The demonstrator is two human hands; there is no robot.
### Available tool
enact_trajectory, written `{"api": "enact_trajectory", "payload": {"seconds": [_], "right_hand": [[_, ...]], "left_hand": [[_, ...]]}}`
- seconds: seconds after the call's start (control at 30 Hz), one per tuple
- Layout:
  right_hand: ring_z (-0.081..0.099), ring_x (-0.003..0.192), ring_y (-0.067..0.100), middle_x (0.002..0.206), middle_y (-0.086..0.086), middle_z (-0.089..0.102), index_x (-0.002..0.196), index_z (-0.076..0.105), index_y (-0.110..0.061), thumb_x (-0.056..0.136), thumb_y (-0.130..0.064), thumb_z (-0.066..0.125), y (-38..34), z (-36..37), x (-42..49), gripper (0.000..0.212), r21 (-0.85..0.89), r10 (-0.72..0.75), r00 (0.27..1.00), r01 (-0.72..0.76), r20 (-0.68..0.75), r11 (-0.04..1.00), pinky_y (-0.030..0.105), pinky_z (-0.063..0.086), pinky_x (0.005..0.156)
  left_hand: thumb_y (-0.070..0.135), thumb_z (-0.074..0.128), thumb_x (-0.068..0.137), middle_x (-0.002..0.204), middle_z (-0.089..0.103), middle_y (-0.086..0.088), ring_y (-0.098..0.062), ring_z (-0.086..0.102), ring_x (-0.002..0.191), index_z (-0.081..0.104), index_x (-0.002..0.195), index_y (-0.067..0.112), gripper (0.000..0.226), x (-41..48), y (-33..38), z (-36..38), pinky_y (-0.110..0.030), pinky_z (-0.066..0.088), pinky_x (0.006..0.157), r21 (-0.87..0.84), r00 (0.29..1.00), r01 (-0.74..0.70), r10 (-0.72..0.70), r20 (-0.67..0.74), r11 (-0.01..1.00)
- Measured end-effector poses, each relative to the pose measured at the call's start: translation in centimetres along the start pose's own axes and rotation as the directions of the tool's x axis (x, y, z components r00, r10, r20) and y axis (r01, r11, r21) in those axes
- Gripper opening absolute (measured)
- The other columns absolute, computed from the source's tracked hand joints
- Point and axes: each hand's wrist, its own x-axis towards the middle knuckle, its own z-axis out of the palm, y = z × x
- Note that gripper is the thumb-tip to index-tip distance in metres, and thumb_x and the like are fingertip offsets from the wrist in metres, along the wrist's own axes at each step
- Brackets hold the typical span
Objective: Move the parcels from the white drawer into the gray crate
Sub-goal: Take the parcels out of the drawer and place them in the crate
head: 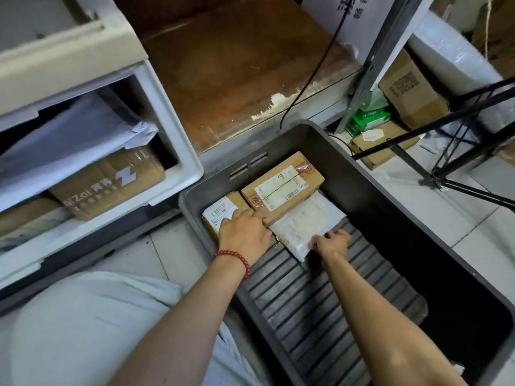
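The gray crate (395, 196) stands on the floor in front of me with a ribbed bottom. At its far end lie a brown labelled box (281, 188), a small box (220, 213) with a white label, and a white padded mailer (303, 221). My left hand (245, 232), with a red bead bracelet at the wrist, rests on the small box with its fingers spread flat. My right hand (330, 242) pinches the near edge of the white mailer. The white drawer (178, 151) stands open at the left and holds a printed cardboard box (111, 182) under gray plastic bags (69, 140).
A brown shelf board (245, 68) lies behind the crate, with a black cable (312, 71) hanging over it. Cardboard boxes (409, 87) and a green packet (367, 118) sit at the right. A black tripod (457, 151) stands to the right of the crate on the tiled floor.
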Motion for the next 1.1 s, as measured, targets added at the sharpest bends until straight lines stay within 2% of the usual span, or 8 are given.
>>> {"api": "enact_trajectory", "payload": {"seconds": [0.1, 0.2, 0.3, 0.47, 0.57, 0.7, 0.93, 1.1], "right_hand": [[0.060, 0.102, 0.029, 0.102, -0.001, 0.049, 0.110, 0.049, -0.023, 0.083, -0.016, 0.067, -0.6, 0.4, -0.9, 0.033, -0.130, -0.057, 0.978, 0.085, 0.202, 0.988, 0.040, 0.049, 0.088], [0.033, 0.140, 0.028, 0.154, 0.008, 0.029, 0.150, 0.021, -0.010, 0.094, -0.032, 0.057, -1.1, -0.3, -2.8, 0.070, -0.295, -0.093, 0.974, 0.153, 0.207, 0.943, 0.038, 0.029, 0.114], [0.024, 0.145, 0.025, 0.159, 0.008, 0.021, 0.150, 0.024, -0.010, 0.091, -0.041, 0.059, -1.9, -1.4, -5.2, 0.075, -0.411, -0.306, 0.934, 0.356, 0.184, 0.839, 0.041, 0.022, 0.118], [0.035, 0.138, 0.026, 0.152, 0.008, 0.036, 0.147, 0.033, -0.016, 0.088, -0.048, 0.061, -6.0, -2.4, -10.8, 0.072, -0.519, -0.479, 0.731, 0.683, 0.487, 0.514, 0.041, 0.031, 0.112], [0.040, 0.135, 0.025, 0.149, 0.006, 0.041, 0.144, 0.036, -0.017, 0.090, -0.051, 0.057, -8.8, -1.9, -13.9, 0.068, -0.517, -0.554, 0.631, 0.772, 0.544, 0.371, 0.040, 0.037, 0.108], [0.046, 0.129, 0.022, 0.143, 0.003, 0.048, 0.139, 0.044, -0.018, 0.091, -0.053, 0.054, -12.5, 0.5, -21.0, 0.060, -0.416, -0.655, 0.390, 0.901, 0.647, 0.126, 0.041, 0.042, 0.103], [0.053, 0.121, 0.021, 0.136, 0.000, 0.055, 0.134, 0.049, -0.023, 0.089, -0.060, 0.051, -15.7, 6.7, -33.8, 0.058, -0.232, -0.657, 0.042, 0.951, 0.753, -0.204, 0.039, 0.048, 0.093], [0.047, 0.127, 0.025, 0.142, 0.004, 0.048, 0.137, 0.045, -0.018, 0.090, -0.059, 0.052, -15.3, 10.4, -39.3, 0.063, -0.191, -0.605, -0.047, 0.927, 0.795, -0.323, 0.042, 0.046, 0.097]], "left_hand": [[0.039, 0.046, 0.095, 0.129, 0.055, 0.001, -0.021, 0.045, 0.120, 0.049, 0.131, 0.025, 0.039, -0.1, -0.3, -0.6, -0.040, 0.040, 0.093, 0.017, 0.999, 0.027, -0.027, -0.018, 0.999], [0.040, 0.044, 0.095, 0.131, 0.053, 0.001, -0.021, 0.043, 0.122, 0.048, 0.132, 0.023, 0.041, -0.4, -0.5, -1.7, -0.040, 0.039, 0.094, 0.061, 0.997, 0.042, -0.038, -0.074, 0.997], [0.040, 0.042, 0.096, 0.132, 0.052, 0.001, -0.021, 0.044, 0.122, 0.047, 0.133, 0.022, 0.041, -1.3, -0.9, -3.6, -0.040, 0.038, 0.095, 0.182, 0.989, 0.023, 0.004, -0.148, 0.983], [0.041, 0.042, 0.096, 0.130, 0.056, 0.000, -0.022, 0.046, 0.121, 0.047, 0.132, 0.024, 0.040, -3.8, -3.5, -7.5, -0.040, 0.037, 0.097, 0.223, 0.958, 0.119, -0.053, -0.281, 0.967], [0.042, 0.045, 0.094, 0.126, 0.059, 0.000, -0.023, 0.049, 0.121, 0.051, 0.129, 0.025, 0.039, -5.4, -5.4, -9.7, -0.038, 0.038, 0.095, 0.154, 0.932, 0.205, -0.145, -0.332, 0.967], [0.038, 0.046, 0.092, 0.119, 0.062, -0.004, -0.027, 0.051, 0.116, 0.056, 0.119, 0.022, 0.033, -9.1, -7.4, -14.1, -0.039, 0.039, 0.090, 0.100, 0.858, 0.304, -0.226, -0.462, 0.948], [0.045, 0.046, 0.094, 0.128, 0.058, 0.000, -0.024, 0.049, 0.120, 0.049, 0.131, 0.026, 0.042, -17.1, -13.5, -17.6, -0.037, 0.037, 0.092, 0.082, 0.753, 0.444, -0.322, -0.573, 0.892], [0.046, 0.045, 0.094, 0.126, 0.059, 0.002, -0.022, 0.053, 0.117, 0.049, 0.131, 0.027, 0.042, -23.3, -19.4, -18.6, -0.036, 0.042, 0.087, 0.024, 0.692, 0.543, -0.431, -0.579, 0.839]]}}
